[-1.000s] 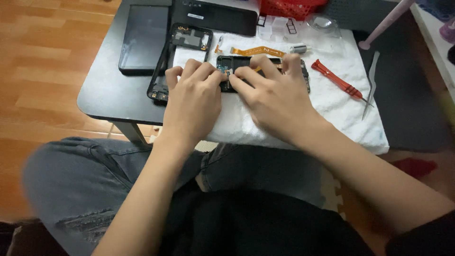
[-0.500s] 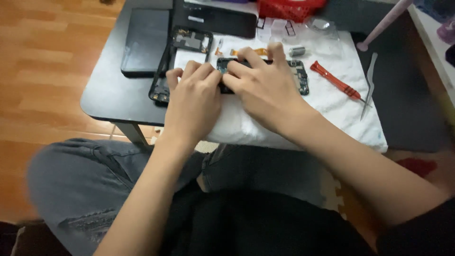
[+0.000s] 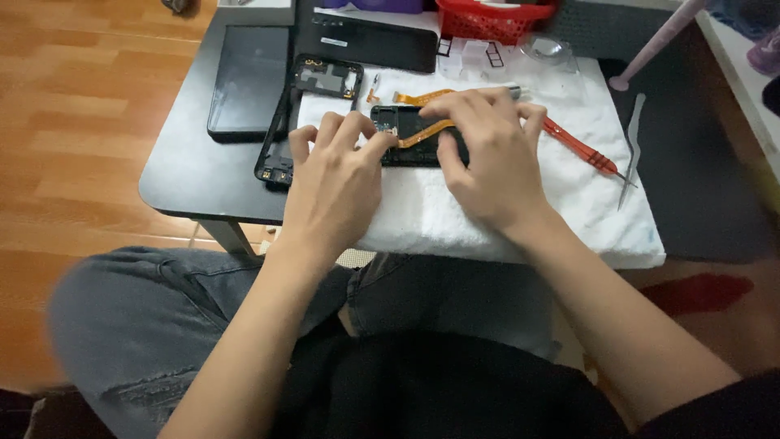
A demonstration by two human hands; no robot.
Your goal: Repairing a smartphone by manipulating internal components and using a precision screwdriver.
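Left hand (image 3: 337,175) and right hand (image 3: 487,158) curled, fingertips pinching flat black circuit board (image 3: 410,138), fluffy white towel (image 3: 504,219)

soft, even daylight falls from above with no hard glare. the white fluffy towel (image 3: 504,211) reads bright; faint shadows sit under each hand. the glossy black surface (image 3: 187,175) carries a dull sheen. the blue denim knees (image 3: 146,325) blur toward the frame's lower edge.

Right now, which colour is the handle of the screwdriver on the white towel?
Red. The screwdriver lies on the white towel, right of both hands; the head view shows it clearly.
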